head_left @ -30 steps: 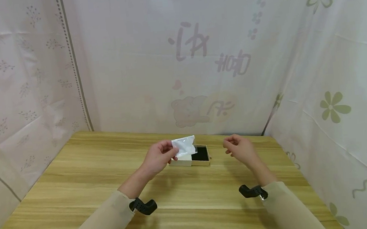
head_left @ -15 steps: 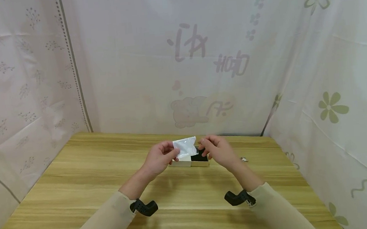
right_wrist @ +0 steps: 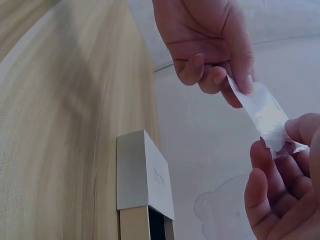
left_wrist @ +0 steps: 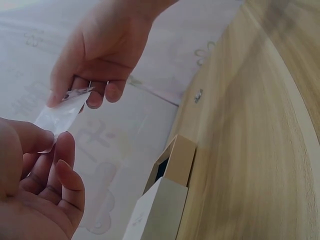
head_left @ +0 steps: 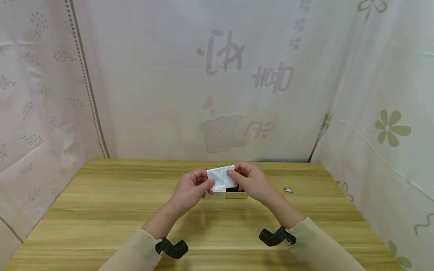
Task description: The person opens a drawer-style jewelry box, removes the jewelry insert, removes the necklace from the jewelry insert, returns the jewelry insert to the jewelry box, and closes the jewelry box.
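Note:
A small white plastic pouch [head_left: 221, 178] is held up in front of me, above the table, with a clear crinkled edge on its right side. My left hand [head_left: 191, 190] pinches its left end between thumb and fingers. At the right end, my right hand [head_left: 253, 182] grips the crinkled edge, thumb in front, as the right wrist view also shows. Under the pouch sits a slide-out box, its white sleeve [right_wrist: 142, 172] on the left and its tan drawer [head_left: 236, 195] pulled partway out to the right. Black lining [head_left: 233, 190] shows inside the drawer.
A small silvery trinket [head_left: 287, 189] lies on the wooden table [head_left: 214, 266], right of the box. Patterned curtains [head_left: 150, 94] hang behind the table and along both sides. Each wrist wears a black camera mount [head_left: 171, 248].
My right hand has come leftward from beside the box and taken hold of the pouch's right end, uncovering the silvery trinket. The left hand keeps its grip, and the pouch has dipped slightly.

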Tool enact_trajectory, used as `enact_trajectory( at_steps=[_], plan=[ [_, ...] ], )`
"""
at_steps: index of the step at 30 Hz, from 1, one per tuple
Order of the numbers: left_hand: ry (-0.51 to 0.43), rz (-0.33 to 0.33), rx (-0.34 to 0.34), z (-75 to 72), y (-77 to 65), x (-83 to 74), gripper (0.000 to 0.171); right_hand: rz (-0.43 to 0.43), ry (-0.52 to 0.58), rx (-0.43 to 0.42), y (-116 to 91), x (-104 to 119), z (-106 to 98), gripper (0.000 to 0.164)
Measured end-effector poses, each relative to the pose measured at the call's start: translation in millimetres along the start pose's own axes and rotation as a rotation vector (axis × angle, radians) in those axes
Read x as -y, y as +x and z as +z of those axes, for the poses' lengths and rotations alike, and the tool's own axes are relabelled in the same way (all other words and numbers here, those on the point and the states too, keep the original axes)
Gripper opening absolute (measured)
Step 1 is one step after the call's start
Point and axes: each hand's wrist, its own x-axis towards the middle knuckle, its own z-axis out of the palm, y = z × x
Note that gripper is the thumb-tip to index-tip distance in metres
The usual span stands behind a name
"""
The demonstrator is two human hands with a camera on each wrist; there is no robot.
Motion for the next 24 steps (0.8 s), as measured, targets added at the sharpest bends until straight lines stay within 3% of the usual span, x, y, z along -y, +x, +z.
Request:
enact_trajectory(
  at_steps=[16,24],
  plan=[
    [0.004,-0.012,0.015,-1.3,-1.9,0.9,0.023,-0.073,0.014,0.013,-3.1,5.5,0.4,0.02],
    [0.073,-0.002,0.026,-2.4,-1.2,2.5,0.021,-0.035,0.013,-0.003,-2.8,6.1,0.7,0.021]
  ],
)
